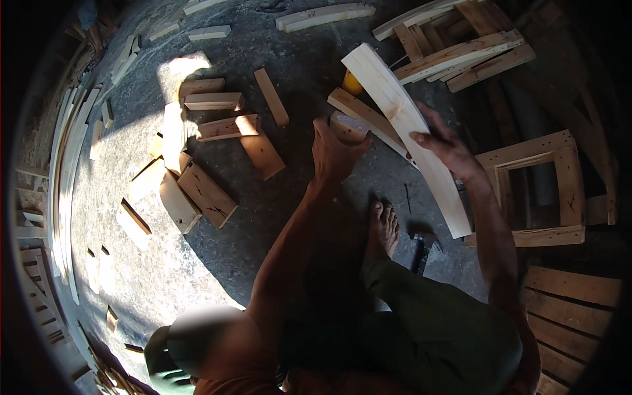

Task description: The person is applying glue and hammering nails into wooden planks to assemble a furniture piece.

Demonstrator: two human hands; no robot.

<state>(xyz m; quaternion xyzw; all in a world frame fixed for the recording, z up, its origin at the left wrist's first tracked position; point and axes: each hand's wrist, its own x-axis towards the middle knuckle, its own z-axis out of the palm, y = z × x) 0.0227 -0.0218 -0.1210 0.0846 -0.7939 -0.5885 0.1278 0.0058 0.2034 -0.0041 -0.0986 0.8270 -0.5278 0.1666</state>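
My right hand [447, 146] is closed round a long pale wooden plank [411, 125], its thumb on the plank's face. The plank slants from the upper middle down to the right. My left hand [334, 153] grips a short wooden block [349, 127] from both sides, just left of the plank. Beyond the block, and partly covered by the plank, a longer brown wooden piece [368, 113] lies aslant. A yellow object [352, 83] shows in part behind the plank; its kind is hidden. By my bare foot [384, 227] lies a dark-handled tool with a metal head [424, 251].
Cut wooden boards [207, 191] lie loosely grouped on the concrete floor to the left, partly in bright sunlight. Nailed wooden frames stand at right [571, 191] and far right [461, 56]. A slatted wooden piece [573, 309] is at lower right. Long strips [66, 191] line the left side.
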